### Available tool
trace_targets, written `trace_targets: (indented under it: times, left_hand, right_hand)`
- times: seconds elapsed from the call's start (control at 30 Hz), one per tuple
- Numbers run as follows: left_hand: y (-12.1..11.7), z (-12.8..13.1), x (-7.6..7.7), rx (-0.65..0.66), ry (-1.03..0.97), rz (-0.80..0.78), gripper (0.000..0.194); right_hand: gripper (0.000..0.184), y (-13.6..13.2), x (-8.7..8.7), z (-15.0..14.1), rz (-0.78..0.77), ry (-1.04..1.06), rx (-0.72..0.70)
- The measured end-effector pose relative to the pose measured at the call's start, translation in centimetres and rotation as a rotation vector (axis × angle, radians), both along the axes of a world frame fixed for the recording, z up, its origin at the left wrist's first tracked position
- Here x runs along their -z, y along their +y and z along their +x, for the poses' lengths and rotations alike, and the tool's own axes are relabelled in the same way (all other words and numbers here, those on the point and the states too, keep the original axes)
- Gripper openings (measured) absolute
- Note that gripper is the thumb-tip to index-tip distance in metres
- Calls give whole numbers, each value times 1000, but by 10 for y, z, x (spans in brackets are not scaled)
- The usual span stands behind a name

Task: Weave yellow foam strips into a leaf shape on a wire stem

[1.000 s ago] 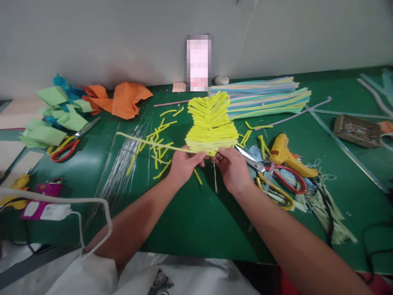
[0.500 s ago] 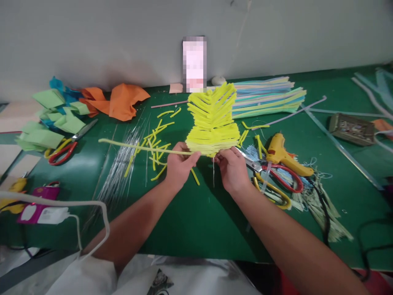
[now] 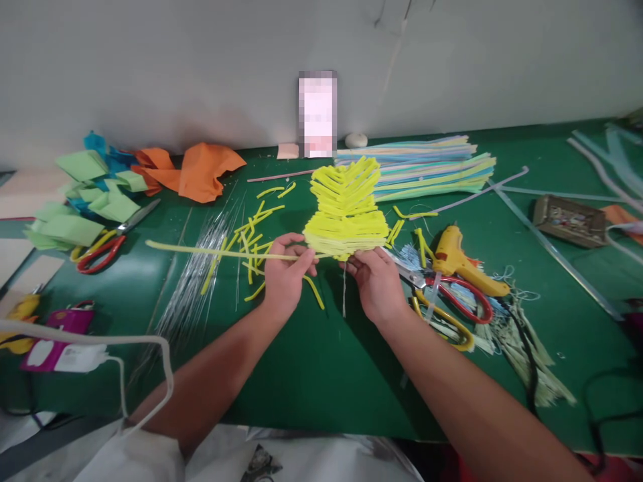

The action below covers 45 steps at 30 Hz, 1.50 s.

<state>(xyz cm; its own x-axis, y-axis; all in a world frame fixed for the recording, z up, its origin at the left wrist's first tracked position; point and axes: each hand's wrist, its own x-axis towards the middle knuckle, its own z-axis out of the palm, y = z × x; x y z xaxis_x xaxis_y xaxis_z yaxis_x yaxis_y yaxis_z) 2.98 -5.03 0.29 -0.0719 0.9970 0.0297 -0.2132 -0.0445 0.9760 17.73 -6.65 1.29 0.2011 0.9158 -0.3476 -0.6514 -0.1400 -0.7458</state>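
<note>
A bright yellow leaf-like piece made of rows of pipe cleaners [image 3: 346,207] is held above the table, with a thin wire [image 3: 344,294] hanging from its lower end. My left hand [image 3: 286,274] is closed in a pinch on a pale yellow pipe cleaner [image 3: 216,252]. That strand runs from the piece's lower edge out to the left. At the lower right edge, my right hand [image 3: 376,281] grips the piece between thumb and fingers; some fingertips are hidden beneath it. Cut yellow pipe cleaner bits [image 3: 251,231] lie beyond my left hand.
Red-handled scissors [image 3: 467,304] and a yellow glue gun [image 3: 459,258] lie right of my hands. Bundled pipe cleaners [image 3: 437,174] sit behind. Wires [image 3: 193,274], more scissors [image 3: 108,251] and green paper [image 3: 75,224] are on the left. A phone [image 3: 318,114] leans on the wall.
My left hand has shifted left and slightly down with the pale pipe cleaner. The yellow piece looks shorter, its top tipped further away. The camera view has moved slightly.
</note>
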Motion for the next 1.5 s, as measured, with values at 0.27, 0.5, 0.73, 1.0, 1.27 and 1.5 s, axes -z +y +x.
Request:
trace_targets:
  times: [0.27, 0.5, 0.73, 1.0, 1.27, 1.5]
  left_hand:
    - [-4, 8, -5, 94, -30, -185, 38]
    - [-7, 5, -2, 197, 26, -190, 25]
    - [-6, 6, 0, 200, -17, -174, 19]
    - [-7, 5, -3, 171, 58, -187, 20]
    - [-4, 5, 2, 176, -7, -215, 22]
    - [-2, 6, -4, 173, -124, -262, 22]
  right_hand:
    - [14, 1, -4, 3, -35, 12, -50]
    - [7, 2, -2, 2, -25, -7, -113]
    - [6, 1, 1, 2, -7, -25, -119]
    - [31, 0, -4, 1, 64, -25, -148]
    - [44, -1, -1, -2, 47, -130, -110]
    - [45, -1, 0, -1, 56, -156, -150]
